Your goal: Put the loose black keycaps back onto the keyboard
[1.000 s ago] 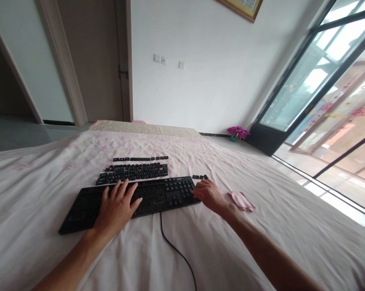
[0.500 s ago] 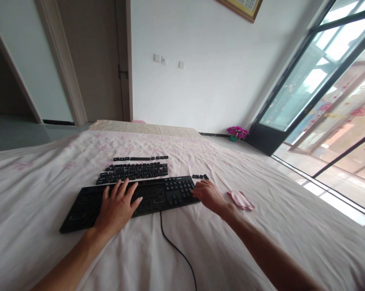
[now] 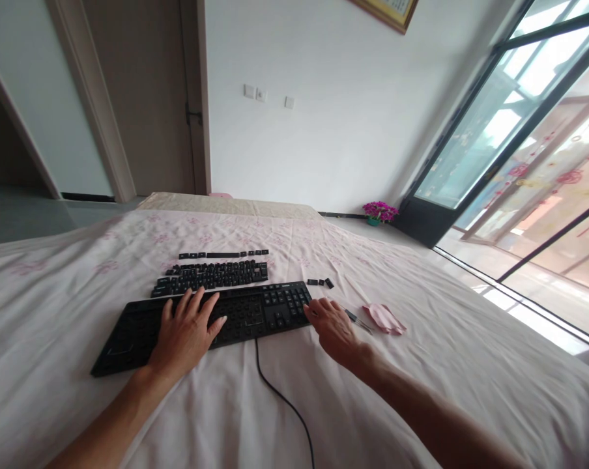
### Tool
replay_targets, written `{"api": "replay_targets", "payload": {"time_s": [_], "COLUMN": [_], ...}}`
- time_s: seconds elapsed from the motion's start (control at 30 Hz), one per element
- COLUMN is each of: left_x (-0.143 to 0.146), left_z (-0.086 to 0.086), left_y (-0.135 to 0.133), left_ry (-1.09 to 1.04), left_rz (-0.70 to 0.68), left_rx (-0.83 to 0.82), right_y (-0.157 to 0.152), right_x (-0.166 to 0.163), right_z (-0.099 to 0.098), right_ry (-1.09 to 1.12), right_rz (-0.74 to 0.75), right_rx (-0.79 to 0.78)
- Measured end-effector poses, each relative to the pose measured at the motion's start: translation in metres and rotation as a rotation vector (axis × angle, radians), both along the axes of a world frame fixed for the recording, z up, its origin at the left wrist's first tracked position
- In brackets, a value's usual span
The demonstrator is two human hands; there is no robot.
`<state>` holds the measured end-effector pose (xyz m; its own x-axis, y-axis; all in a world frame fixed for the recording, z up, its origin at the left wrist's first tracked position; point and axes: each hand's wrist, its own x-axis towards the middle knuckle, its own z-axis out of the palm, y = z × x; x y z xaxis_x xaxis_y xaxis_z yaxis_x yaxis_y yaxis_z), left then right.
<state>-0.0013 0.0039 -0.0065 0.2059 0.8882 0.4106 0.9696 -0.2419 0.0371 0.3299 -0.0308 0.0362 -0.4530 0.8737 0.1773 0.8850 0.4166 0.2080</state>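
A black keyboard [image 3: 240,319] lies at a slant on the bed, most of its left and middle bare of keycaps, while the number pad [image 3: 282,303] still bears keys. My left hand [image 3: 184,326] rests on its left-middle part, fingers spread. At the right edge, by the number pad, is my right hand [image 3: 331,326], its fingers bent and closed together; whatever is between the fingertips is hidden. Just right of that hand lies a small tool with a dark handle and thin metal prongs [image 3: 360,320], partly covered. Loose black keycaps [image 3: 216,277] stand in rows behind the keyboard.
A row with a long spacebar keycap [image 3: 222,255] lies farther back. A few keycaps [image 3: 320,283] sit beyond my right hand, and a folded pink cloth [image 3: 385,319] to its right. The keyboard's cable [image 3: 279,394] runs toward me over the wrinkled bedsheet [image 3: 421,404].
My right hand has shifted slightly down along the keyboard's right edge, and the pronged tool beside it now shows. My left hand stays in place; the whole view has drifted slightly.
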Motion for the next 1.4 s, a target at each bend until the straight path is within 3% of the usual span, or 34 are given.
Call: {"api": "replay_targets", "payload": {"time_s": [0.2, 0.33, 0.43, 0.6, 0.87, 1.17, 1.4], "left_x": [0.002, 0.004, 0.006, 0.007, 0.007, 0.006, 0.004], "left_z": [0.005, 0.01, 0.011, 0.011, 0.007, 0.003, -0.003], "left_y": [-0.005, -0.008, -0.009, -0.01, -0.009, -0.006, -0.002], "left_ry": [-0.007, -0.015, -0.013, -0.01, 0.005, -0.008, -0.005], "left_rz": [0.001, 0.005, 0.015, 0.024, 0.035, 0.037, 0.039], "left_rx": [0.004, -0.008, -0.01, -0.008, 0.013, 0.019, 0.024], "right_y": [0.014, 0.04, 0.063, 0.088, 0.109, 0.122, 0.129], "right_x": [0.019, 0.053, 0.079, 0.101, 0.104, 0.11, 0.113], "right_z": [0.008, 0.007, 0.01, 0.016, 0.002, 0.015, 0.008], "right_ry": [0.23, 0.44, 0.323, 0.187, 0.09, 0.093, 0.126], "right_rz": [0.011, -0.193, -0.302, -0.258, -0.322, -0.351, -0.345], "right_rx": [-0.087, -0.034, -0.006, -0.077, -0.144, -0.231, -0.272]}}
